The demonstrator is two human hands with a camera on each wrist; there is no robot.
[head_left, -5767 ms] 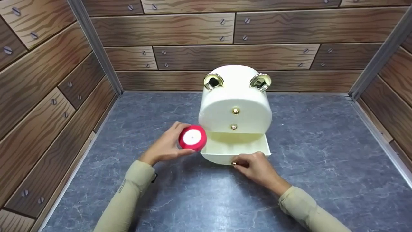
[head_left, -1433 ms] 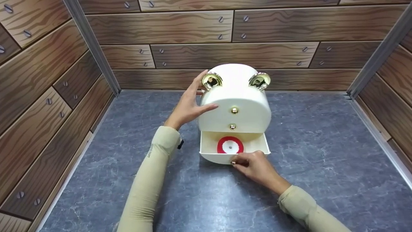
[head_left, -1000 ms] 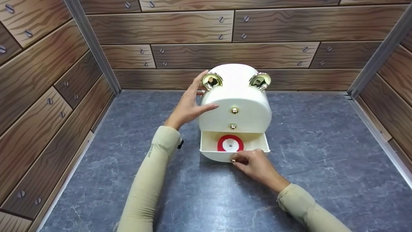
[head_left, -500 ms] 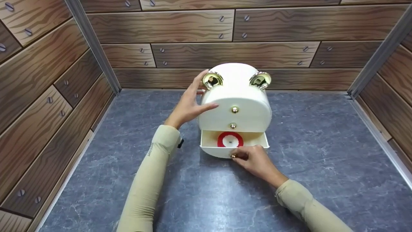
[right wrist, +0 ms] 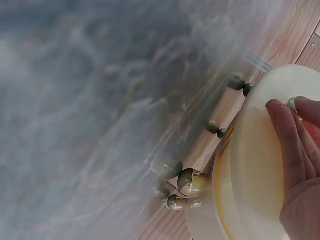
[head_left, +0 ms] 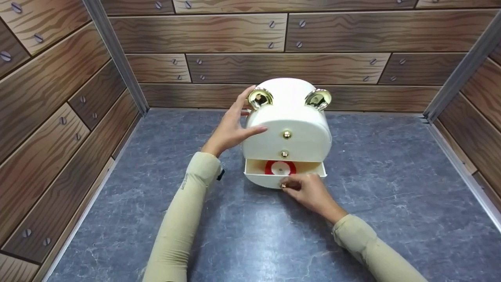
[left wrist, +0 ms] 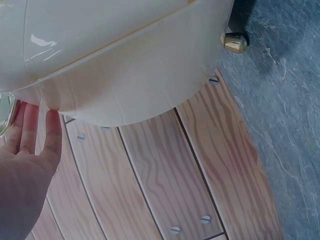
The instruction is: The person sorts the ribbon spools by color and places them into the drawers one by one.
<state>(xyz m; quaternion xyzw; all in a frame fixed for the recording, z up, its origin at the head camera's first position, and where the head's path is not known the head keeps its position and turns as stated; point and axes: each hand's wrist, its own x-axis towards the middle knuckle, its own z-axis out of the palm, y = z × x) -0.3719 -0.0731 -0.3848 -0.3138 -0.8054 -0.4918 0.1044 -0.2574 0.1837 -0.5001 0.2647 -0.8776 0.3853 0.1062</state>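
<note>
A cream drawer box (head_left: pixel 305 141) with gold ear-shaped trims stands on the table. Its lowest drawer (head_left: pixel 260 181) is partly pulled out, and a spool of red ribbon (head_left: pixel 280 168) with a white centre lies flat inside, its front edge hidden by the drawer front. My right hand (head_left: pixel 311 192) pinches that drawer's gold knob (right wrist: pixel 291 104) between thumb and fingers. My left hand (head_left: pixel 229 131) holds the box's left side, thumb over the front face and fingers behind the left ear; its fingertips (left wrist: pixel 53 117) press the smooth side in the left wrist view.
Two more gold knobs sit on the closed front above the drawer, the upper knob (head_left: pixel 287 134) among them. The grey marbled tabletop (head_left: pixel 391 176) is bounded by wood-patterned panels at the back (head_left: pixel 235 35) and both sides. Gold feet (right wrist: pixel 192 181) show under the box.
Earlier my left hand held the ribbon spool, which now lies in the drawer; that hand has moved up to the box. My right hand has pushed the drawer partway in.
</note>
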